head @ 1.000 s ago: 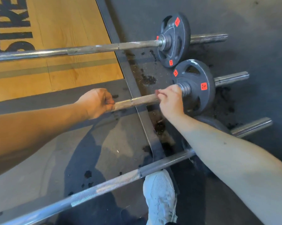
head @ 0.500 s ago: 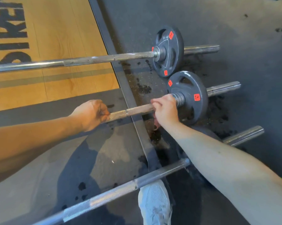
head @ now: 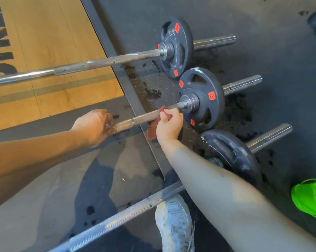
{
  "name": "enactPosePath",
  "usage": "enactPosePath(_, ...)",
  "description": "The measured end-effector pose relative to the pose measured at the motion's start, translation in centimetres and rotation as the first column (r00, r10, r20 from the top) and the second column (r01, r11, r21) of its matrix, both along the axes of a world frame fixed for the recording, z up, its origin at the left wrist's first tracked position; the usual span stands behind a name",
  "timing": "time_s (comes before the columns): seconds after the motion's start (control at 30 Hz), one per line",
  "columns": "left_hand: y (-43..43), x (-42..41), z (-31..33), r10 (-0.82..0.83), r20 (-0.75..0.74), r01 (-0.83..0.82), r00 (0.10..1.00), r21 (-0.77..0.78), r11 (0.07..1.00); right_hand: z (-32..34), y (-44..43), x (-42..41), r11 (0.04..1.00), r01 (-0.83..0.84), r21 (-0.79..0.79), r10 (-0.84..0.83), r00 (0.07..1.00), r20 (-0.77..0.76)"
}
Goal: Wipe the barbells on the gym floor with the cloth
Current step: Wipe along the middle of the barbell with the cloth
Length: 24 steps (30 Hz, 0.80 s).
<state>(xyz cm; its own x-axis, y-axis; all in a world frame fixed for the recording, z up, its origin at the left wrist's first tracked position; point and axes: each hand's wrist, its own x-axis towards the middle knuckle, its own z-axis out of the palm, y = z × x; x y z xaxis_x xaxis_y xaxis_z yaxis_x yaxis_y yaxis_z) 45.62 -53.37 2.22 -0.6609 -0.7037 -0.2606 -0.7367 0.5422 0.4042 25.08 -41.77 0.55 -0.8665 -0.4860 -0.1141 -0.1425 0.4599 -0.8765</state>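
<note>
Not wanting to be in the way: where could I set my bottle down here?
Bare: the grey mat between middle bar and near bar, left of the shoe; the wood between far bar and middle bar. Crowded: the right, where three plates stand close, and the middle bar, gripped by left hand and right hand with cloth.

Floor: dark grey rubber flooring [head: 262,24] covers the right side, speckled and scuffed. At upper left, a lifting platform of light wood boards [head: 49,39] carries large black lettering [head: 0,39] (cut off at the edge, not readable) and one grey stripe [head: 62,89] running across it. A dark border strip [head: 102,37] runs diagonally between wood and rubber. At lower left, a smooth grey mat [head: 35,206] shows bright light and a hard-edged shadow. Dark blotches [head: 153,92] mark the rubber beside the strip, and smaller spots [head: 90,210] dot the mat. A bright green object [head: 310,199] lies at the right edge, partly out of frame.
</note>
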Motion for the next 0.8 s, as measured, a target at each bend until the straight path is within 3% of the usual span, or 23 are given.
enactPosePath(0.17, 0.4, -0.2, 0.0, -0.015, 0.020, 0.015, 1.000, -0.017, 1.000, -0.4, -1.0, -1.2, 0.952, 0.301, -0.054, -0.295, 0.951, 0.093)
enactPosePath(0.4, 0.6, -0.1, -0.7, 0.006, -0.043, -0.008, 0.999, -0.056, 0.998, -0.9, -0.2, 4.6, 0.985, 0.171, -0.010, -0.156, 0.922, 0.354)
enactPosePath(0.53, 0.5, -0.3, -0.5, -0.005, -0.034, 0.003, 0.999, -0.047, 0.999, -0.4, -0.9, -1.3, 0.916, 0.400, -0.035, -0.373, 0.879, 0.295)
enactPosePath(0.6, 0.5, -0.3, -0.6, -0.002, -0.028, 0.000, 1.000, -0.047, 0.999, -0.1, -0.9, -1.5, 0.926, 0.378, -0.021, -0.358, 0.894, 0.268)
enactPosePath(0.73, 0.5, 0.0, -0.7, 0.003, -0.038, -0.004, 0.999, -0.009, 1.000, -0.4, 0.1, 2.2, 0.985, 0.175, 0.006, -0.169, 0.945, 0.279)
enactPosePath(0.8, 0.4, -0.1, -0.6, 0.009, -0.041, -0.009, 0.999, -0.012, 1.000, -0.6, -0.1, 0.8, 0.984, 0.179, 0.012, -0.176, 0.949, 0.263)
